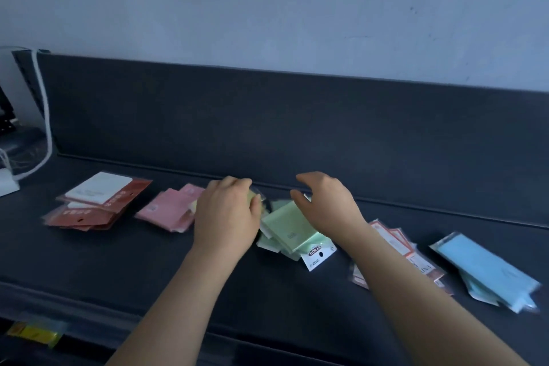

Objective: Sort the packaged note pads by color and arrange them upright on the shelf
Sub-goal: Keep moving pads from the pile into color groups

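Packaged note pads (pixel 297 239) in clear plastic sleeves lie flat, none upright, in loose colour heaps along a dark blue-grey shelf (pixel 118 261) with a raised back panel. From left to right there is a red-and-white pile (pixel 98 205), a pink pile (pixel 169 211), a pale green pile (pixel 282 221) in the middle, a white pile with red borders (pixel 398 244) partly under the right forearm, and a light blue pile (pixel 487 270) at the far right. The left hand (pixel 228 214) sits between the pink and green heaps, knuckles up, fingers curled down onto a pale yellow packet (pixel 256 197); it seems to grip it, though motion blur and the hand itself hide most of the packet. The right hand (pixel 326 205) hovers just above the far edge of the green pile, fingers loosely bent and spread, holding nothing. A white cable (pixel 44 116) hangs at the shelf's left end, and a yellow packet (pixel 32 333) lies on a lower level at bottom left
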The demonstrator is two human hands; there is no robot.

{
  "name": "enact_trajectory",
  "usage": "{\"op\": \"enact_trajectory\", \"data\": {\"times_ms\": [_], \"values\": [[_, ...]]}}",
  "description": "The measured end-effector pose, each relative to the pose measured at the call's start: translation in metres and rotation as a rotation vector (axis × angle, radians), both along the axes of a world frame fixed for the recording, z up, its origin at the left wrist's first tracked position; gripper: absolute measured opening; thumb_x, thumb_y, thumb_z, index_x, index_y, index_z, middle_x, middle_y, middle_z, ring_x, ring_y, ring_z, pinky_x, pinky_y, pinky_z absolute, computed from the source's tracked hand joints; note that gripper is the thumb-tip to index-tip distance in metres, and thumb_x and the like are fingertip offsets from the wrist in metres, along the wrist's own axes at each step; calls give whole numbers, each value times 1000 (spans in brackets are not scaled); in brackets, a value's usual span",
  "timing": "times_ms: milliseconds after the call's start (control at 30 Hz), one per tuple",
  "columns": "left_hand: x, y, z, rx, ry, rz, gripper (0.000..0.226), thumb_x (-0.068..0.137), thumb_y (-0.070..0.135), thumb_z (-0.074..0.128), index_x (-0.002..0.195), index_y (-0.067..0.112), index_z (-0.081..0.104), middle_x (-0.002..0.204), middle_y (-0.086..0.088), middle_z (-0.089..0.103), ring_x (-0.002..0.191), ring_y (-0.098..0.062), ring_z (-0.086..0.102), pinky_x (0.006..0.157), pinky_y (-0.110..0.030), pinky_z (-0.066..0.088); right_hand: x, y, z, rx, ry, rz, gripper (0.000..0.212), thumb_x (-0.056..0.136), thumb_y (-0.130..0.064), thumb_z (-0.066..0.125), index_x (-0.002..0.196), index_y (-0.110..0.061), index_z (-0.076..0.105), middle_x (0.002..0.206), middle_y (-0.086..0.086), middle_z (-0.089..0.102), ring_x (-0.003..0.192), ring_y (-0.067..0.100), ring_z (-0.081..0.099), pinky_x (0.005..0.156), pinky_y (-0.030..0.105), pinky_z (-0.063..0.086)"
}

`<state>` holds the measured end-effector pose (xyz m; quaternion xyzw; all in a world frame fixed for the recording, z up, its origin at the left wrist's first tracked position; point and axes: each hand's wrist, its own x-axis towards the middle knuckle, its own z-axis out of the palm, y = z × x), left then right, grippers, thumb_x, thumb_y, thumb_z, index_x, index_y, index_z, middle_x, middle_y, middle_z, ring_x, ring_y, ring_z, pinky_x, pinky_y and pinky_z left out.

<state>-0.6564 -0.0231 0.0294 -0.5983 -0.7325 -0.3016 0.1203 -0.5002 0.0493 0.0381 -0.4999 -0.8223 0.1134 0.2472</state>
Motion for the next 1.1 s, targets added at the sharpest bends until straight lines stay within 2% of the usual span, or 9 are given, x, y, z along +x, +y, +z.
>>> {"op": "enact_trajectory", "data": {"times_ms": [133,333,567,733,933,1100], "values": [[41,7,-6,1,12,-87,26,88,28,60,104,11,70,95,-5,69,89,-30,60,77,-39,48,44,-7,-2,31,22,-89,39,96,-27,51,130,-10,56,132,4,57,121,24,52,93,32,44],[115,11,-14,-15,26,-212,32,90,33,58,114,14,67,106,-3,69,98,-28,59,83,-37,45,128,-22,-8,36,-13,-208,43,97,-33,48,138,-19,49,141,-3,50,128,17,47,98,29,40],[240,9,-14,-32,15,-325,30,91,34,55,111,16,67,107,-1,68,98,-27,58,83,-37,44,256,-48,-13,2,-36,-347,42,98,-32,46,138,-21,48,139,-6,51,126,16,47,93,26,39],[342,5,-21,-72,2,-411,34,94,35,50,121,19,63,116,2,66,104,-25,56,89,-34,43,361,-66,-23,-12,-83,-408,45,98,-35,47,140,-20,46,143,-6,47,128,14,46,96,24,37],[443,1,-31,-115,-8,-499,35,96,38,47,123,20,61,114,4,64,104,-21,54,88,-32,43,462,-80,-34,-40,-102,-495,40,97,-33,49,133,-16,53,136,-2,55,124,19,50,94,29,41],[499,3,-35,-161,27,-539,32,96,38,47,115,18,63,107,5,65,100,-20,54,85,-32,45,519,-87,-40,-52,-75,-541,41,96,-34,50,135,-20,52,138,-4,54,125,19,49,95,29,40]]}}
